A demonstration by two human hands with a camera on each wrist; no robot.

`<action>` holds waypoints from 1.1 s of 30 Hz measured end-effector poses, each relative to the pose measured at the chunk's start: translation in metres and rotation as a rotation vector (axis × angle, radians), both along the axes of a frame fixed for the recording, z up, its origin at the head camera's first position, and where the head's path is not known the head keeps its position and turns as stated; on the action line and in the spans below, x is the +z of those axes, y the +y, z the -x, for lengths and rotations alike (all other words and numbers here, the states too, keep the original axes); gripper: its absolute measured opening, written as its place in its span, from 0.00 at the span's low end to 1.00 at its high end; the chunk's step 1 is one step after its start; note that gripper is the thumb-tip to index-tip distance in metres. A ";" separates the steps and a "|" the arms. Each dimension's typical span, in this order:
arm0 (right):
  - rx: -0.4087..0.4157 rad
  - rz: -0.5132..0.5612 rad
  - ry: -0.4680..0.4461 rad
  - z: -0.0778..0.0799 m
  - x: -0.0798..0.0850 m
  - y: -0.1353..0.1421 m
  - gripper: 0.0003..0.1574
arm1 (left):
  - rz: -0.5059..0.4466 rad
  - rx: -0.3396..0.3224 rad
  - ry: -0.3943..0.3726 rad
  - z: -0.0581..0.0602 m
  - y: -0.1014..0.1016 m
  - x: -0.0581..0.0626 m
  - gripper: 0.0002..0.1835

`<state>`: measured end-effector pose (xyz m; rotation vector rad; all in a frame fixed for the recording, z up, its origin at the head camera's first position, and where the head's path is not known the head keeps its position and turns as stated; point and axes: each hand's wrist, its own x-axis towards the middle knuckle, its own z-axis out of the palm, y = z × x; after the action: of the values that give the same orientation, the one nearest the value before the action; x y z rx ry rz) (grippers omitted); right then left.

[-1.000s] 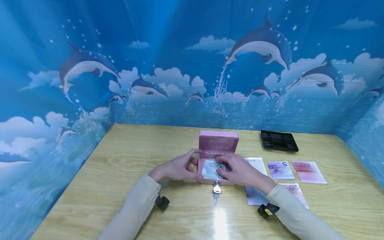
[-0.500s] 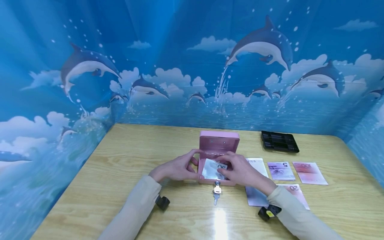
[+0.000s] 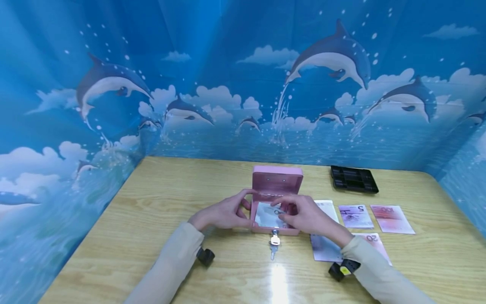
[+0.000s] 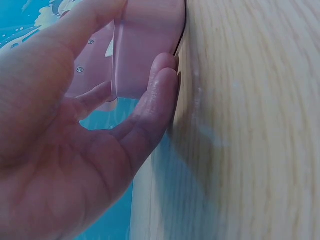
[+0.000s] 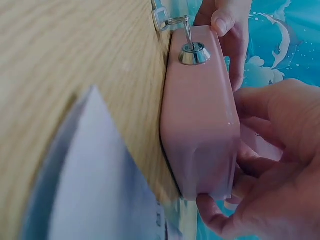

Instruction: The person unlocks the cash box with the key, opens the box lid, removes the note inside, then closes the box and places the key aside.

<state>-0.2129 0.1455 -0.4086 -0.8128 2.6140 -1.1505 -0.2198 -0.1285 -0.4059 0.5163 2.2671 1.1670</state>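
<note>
A pink cash box (image 3: pixel 275 231) stands on the table with its lid (image 3: pixel 278 170) raised. My left hand (image 3: pixel 224 211) grips the box's left side, thumb at the front corner and index finger toward the hinge; in the left wrist view its other fingers lie low against the wall. Inside the box lies a greenish-white banknote (image 3: pixel 265 216). My right hand (image 3: pixel 305 214) reaches over the right wall and pinches the note's right end. In the right wrist view, one finger of the right hand (image 5: pixel 280 165) stays outside the box wall. One key sits in the front lock (image 5: pixel 194 53).
A second key (image 3: pixel 274 251) hangs from the lock. Right of the box lie a large pale paper (image 3: pixel 324 249), a purple 5 note (image 3: pixel 356 216), a red 100 note (image 3: pixel 392 218) and a 20 note (image 3: pixel 373 241). A black compartment tray (image 3: pixel 354 179) lies behind them.
The banknote tilted at half a second ago and now lies straighter in the box. My right hand has shifted slightly right; my left hand keeps its place on the box.
</note>
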 end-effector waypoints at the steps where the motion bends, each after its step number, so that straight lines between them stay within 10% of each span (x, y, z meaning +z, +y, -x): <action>1: -0.005 0.006 -0.005 0.000 0.000 0.000 0.20 | -0.001 0.000 0.001 0.000 0.000 0.000 0.49; 33: -0.181 0.044 0.024 -0.004 0.009 0.004 0.13 | 0.019 0.009 0.014 -0.001 0.000 0.000 0.48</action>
<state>-0.2094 0.1498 -0.3993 -0.6113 2.7376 -1.2546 -0.2190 -0.1280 -0.4059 0.5095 2.2919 1.1489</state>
